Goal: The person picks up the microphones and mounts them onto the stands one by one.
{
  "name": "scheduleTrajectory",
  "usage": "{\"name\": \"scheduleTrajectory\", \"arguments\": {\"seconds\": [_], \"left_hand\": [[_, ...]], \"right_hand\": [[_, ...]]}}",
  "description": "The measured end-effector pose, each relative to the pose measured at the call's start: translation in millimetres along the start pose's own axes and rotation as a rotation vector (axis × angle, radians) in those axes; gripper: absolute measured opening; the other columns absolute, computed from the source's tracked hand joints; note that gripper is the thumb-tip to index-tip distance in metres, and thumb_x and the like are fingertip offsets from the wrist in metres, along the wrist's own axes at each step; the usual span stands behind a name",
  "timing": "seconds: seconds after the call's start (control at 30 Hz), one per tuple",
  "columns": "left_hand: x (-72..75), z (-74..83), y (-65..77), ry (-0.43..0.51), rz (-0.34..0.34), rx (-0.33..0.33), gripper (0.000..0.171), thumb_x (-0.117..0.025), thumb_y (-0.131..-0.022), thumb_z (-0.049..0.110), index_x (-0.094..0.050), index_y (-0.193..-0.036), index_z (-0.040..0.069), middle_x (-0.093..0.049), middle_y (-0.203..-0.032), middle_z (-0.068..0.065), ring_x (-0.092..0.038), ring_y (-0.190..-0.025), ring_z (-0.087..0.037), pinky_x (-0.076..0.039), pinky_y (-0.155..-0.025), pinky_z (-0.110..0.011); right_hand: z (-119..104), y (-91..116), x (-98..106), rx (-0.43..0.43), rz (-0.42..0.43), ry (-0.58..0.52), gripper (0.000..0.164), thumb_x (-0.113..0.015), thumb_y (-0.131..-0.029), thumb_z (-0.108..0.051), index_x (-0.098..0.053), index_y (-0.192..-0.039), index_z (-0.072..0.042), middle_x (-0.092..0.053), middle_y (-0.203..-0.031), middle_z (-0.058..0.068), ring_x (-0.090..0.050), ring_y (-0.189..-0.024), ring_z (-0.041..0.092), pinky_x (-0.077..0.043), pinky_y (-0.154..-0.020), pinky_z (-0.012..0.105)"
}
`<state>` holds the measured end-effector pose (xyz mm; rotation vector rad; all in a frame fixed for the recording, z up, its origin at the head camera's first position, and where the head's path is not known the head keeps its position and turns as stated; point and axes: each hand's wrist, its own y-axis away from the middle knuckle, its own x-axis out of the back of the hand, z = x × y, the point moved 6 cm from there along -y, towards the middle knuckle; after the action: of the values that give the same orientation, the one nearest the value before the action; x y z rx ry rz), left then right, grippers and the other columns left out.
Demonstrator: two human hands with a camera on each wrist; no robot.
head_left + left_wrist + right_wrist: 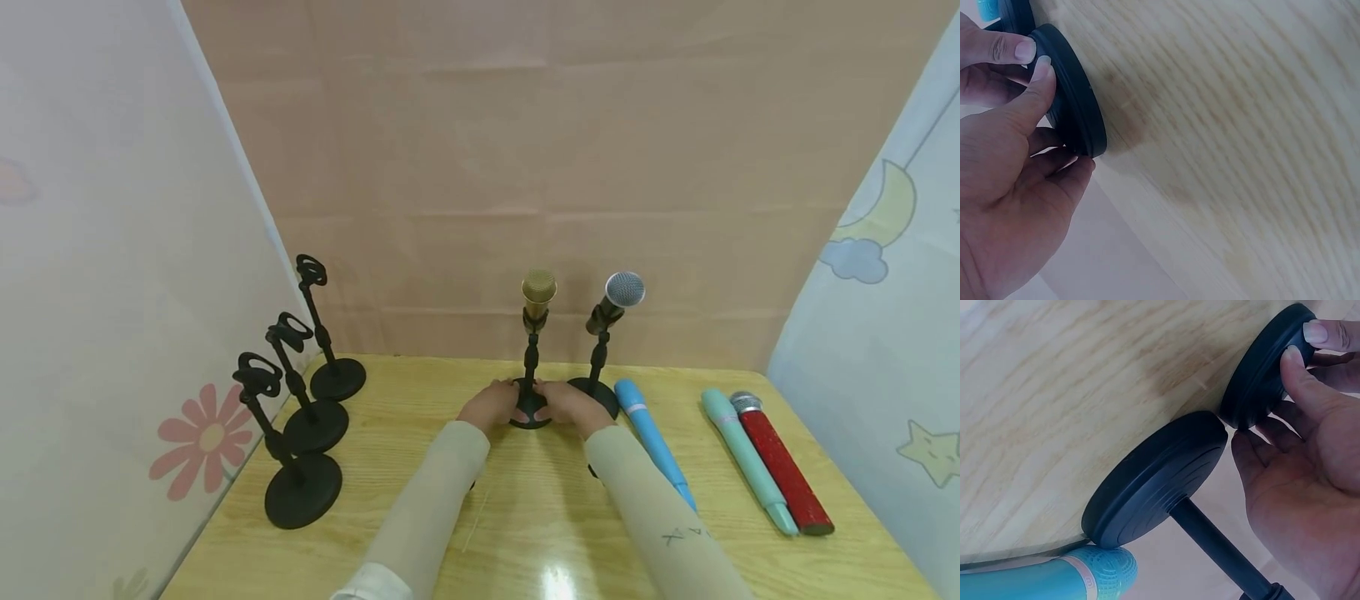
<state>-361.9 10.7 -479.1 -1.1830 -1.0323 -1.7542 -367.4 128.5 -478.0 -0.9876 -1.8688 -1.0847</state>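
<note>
A black microphone stand (pixel 531 358) holds a gold microphone (pixel 539 289) upright near the back of the table. My left hand (pixel 491 405) grips the left side of its round base (pixel 1079 100), thumb on top and fingers at the rim. From the other side my right hand (pixel 573 405) holds the same base, its thumb (pixel 1304 381) also on top. Both thumbs come close together in the wrist views. Just right stands a second stand (pixel 1154 481) bearing a silver-headed microphone (pixel 624 292). The two bases meet at their edges in the right wrist view.
Three bare black stands (pixel 303 492) line the table's left side. A blue microphone (pixel 652 437) lies beside my right forearm, its head by the second base. Further right lie a mint-green microphone (pixel 750 458) and a red one (pixel 783 467). A brown backdrop (pixel 450 167) rises behind the table.
</note>
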Motion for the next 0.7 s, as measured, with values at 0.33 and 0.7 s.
{"name": "scheduleTrajectory", "arguments": {"seconds": [0.33,0.7], "left_hand": [[-2.7,-4.2,3.3,0.053,-0.014,-0.004,0.073,-0.061,-0.097,0.045,-0.039,-0.157,0.01,-0.034,-0.163,-0.012,-0.044,-0.143,-0.028,-0.041,-0.114,-0.043],[-8.9,-3.9,7.8,-0.006,0.045,-0.003,0.07,-0.054,-0.1,0.049,-0.04,-0.155,0.008,-0.039,-0.159,-0.013,-0.045,-0.142,-0.027,-0.044,-0.111,-0.04]], "right_hand": [[0.7,-3.5,-0.7,0.014,-0.012,-0.028,0.069,-0.067,-0.098,-0.02,-0.035,-0.157,-0.005,-0.023,-0.166,0.015,-0.028,-0.149,0.039,-0.03,-0.118,0.055],[3.7,5.4,-0.9,0.077,0.135,-0.001,0.051,-0.066,-0.1,-0.018,-0.052,-0.146,0.0,-0.05,-0.148,0.024,-0.046,-0.138,0.042,-0.039,-0.111,0.056]]}}
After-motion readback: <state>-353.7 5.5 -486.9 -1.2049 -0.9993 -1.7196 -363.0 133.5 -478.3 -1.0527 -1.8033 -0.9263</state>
